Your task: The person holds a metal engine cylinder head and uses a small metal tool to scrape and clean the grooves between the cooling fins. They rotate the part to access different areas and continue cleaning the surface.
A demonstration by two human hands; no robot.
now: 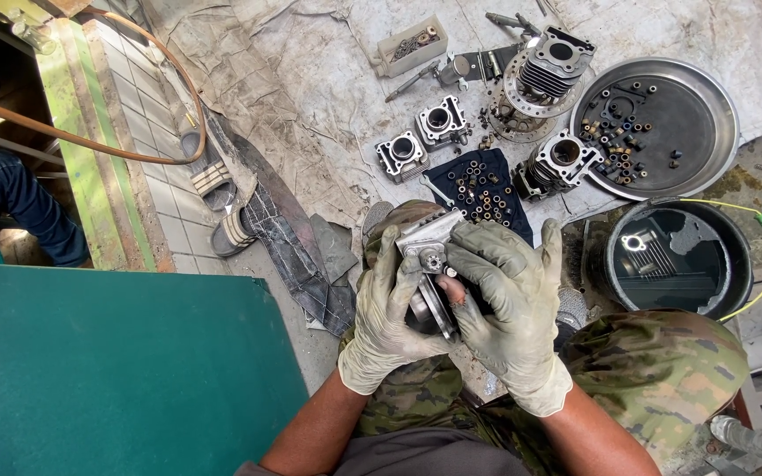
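Head view, frame centre: I clamp my gloved left hand [387,308] and right hand [509,304] around the engine part [429,264]. Keep both grips firm, thumbs steady, over the dark cloth [482,189] of small bushings.

Both gloved hands clasp a finned metal engine cylinder [429,264] over the lap — left hand [387,308] cupping underneath, right hand [509,304] w/ fingers over its top. More cylinders (three, on the cloth [310,97]) lie beside a round metal tray [716,97] of small parts.
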